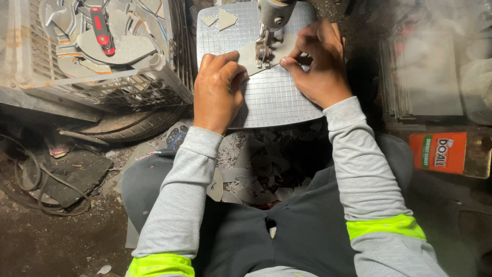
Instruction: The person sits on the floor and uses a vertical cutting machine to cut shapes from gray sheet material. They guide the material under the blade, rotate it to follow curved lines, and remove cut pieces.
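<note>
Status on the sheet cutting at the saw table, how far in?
Done: cut offcuts piled below the gridded table, and shaped pieces in the crate. In hand: left hand and right hand press a grey sheet piece at the blade. Left: a stack of sheets at right appears uncut.

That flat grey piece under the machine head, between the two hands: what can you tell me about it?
The flat grey piece is a thin sheet offcut, dull grey like card or sheet metal; which, I cannot tell. It lies flat on the gridded work plate, partly under the machine head, whose lower part comes down onto it. Its near edge looks curved. The left hand presses its left side with the fingertips, and the right hand pinches its right side between thumb and fingers.
</note>
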